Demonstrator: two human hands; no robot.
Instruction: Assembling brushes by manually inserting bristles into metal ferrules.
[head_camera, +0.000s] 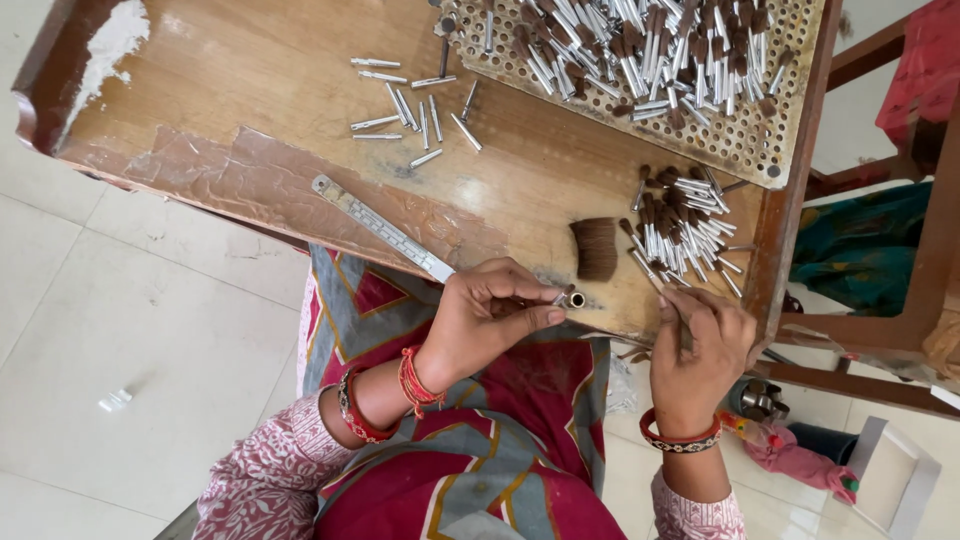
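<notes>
Your left hand (490, 315) has its grip pinched shut on a small metal tube (572, 298), thumb and fingertips pressed around it with the open end facing you, just off the near edge of the table (250, 90). Your right hand (700, 345) is curled closed near the table's near right corner; it seems to pinch a thin brush piece (648, 268) that runs up toward the pile, though exactly what it grips is hard to tell.

That tube looks light, stiff and smooth, so it could slip or roll; holding it around the middle of its wall, as you do, looks the safest hold, leaving the mouth free.

Just beyond your hands a tuft of brown bristles (595, 248) lies on the table, soft and easily splayed. Beside it, toward the right edge, sits a heap of tubes with bristle tips (685, 225). A metal ruler (380, 226) lies slantwise along the near edge. Loose bare tubes (410, 105) are scattered mid-table, and a perforated tray (760, 135) at the far right corner carries many more finished pieces.
</notes>
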